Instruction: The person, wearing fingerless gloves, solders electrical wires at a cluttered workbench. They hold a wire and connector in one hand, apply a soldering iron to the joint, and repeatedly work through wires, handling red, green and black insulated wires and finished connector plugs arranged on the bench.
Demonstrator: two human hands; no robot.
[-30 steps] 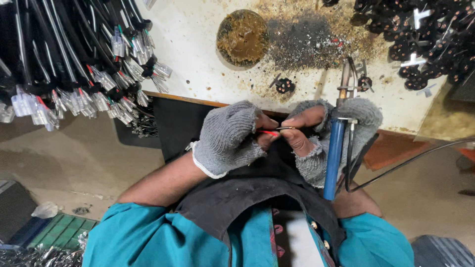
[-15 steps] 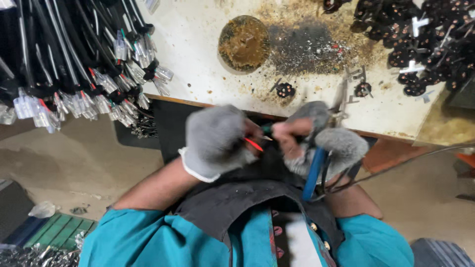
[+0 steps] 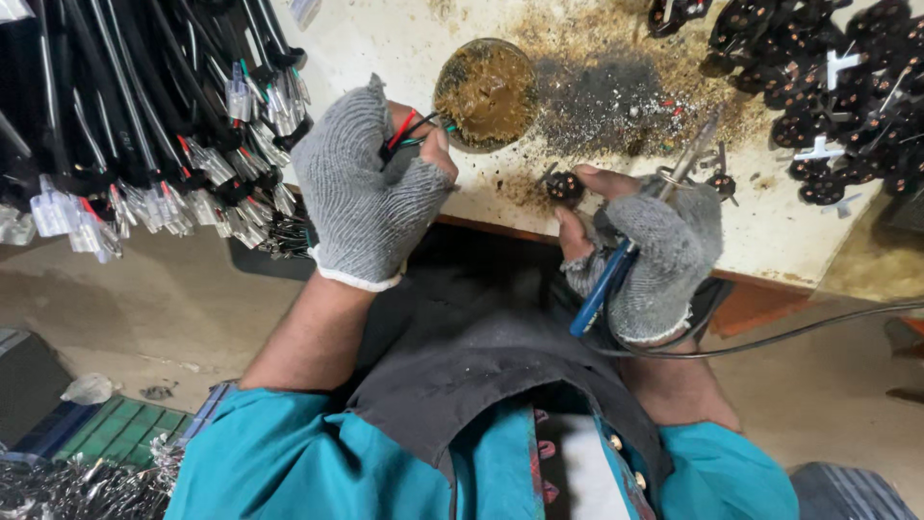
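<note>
Hands (image 3: 371,188) (image 3: 645,255) over bench edge (image 3: 500,231)

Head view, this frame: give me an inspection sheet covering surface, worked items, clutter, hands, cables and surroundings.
Surface: pale workbench, stained brown and grey with scattered residue.
Worked items: thin red, black and green wires; small black plug part; blue-handled soldering iron.
Clutter: round tin of brown paste; pile of black plug parts at far right.
Hands: left hand, in a grey fingerless glove, pinches the wires; right hand, gloved alike, grips the iron and touches the plug part.
Cables: bundle of black leads with white connectors hanging at left; iron's cord trailing right.
Surroundings: bare floor; green packets lower left.
</note>
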